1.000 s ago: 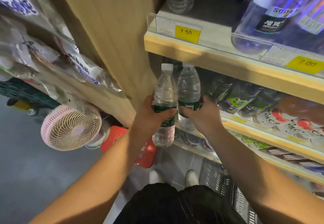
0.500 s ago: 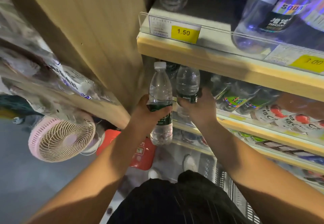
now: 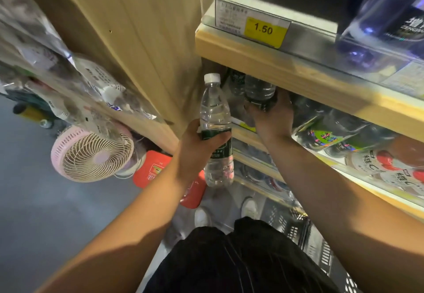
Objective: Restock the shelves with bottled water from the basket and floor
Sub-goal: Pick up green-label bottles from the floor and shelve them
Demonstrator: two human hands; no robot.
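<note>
Two clear ribbed plastic bottles: left hand (image 3: 195, 148) clamps one (image 3: 215, 129) upright before the wooden shelf edge (image 3: 286, 72); right hand (image 3: 273, 118) grips another (image 3: 259, 90) tucked beneath it.

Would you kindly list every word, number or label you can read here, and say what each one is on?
"1.50": yellow price tag on the upper shelf edge.
Small print on the white part of that tag: too blurred to read.
White lettering on the dark bottle at top right: cut off and blurred.
Green label on the water bottle in the left hand: unreadable.
Labels on the lying drinks: blurred.
</note>
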